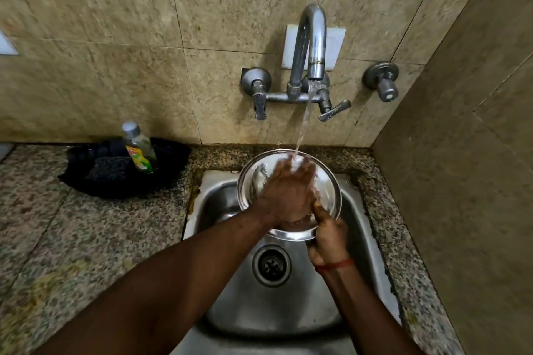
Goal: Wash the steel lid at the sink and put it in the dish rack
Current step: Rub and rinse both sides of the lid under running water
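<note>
The steel lid (328, 193) is gleaming, its polished metal wet and mirror-bright under the running water. The sink (288, 302) is showing a duller brushed steel, smooth with soft reflections. The tap (313, 37) is shining as chromed metal, though its finish is looking spotted and worn. The worktop (86, 233) is presenting speckled granite, polished but stained. The wall tiles (144, 37) are appearing as mottled beige stone with a low sheen. The bottle (138, 147) is looking like clear glossy plastic, sitting beside a coarse, matt black scrub pad (108, 170).

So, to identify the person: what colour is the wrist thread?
Orange-red wrist thread, head view.
</note>
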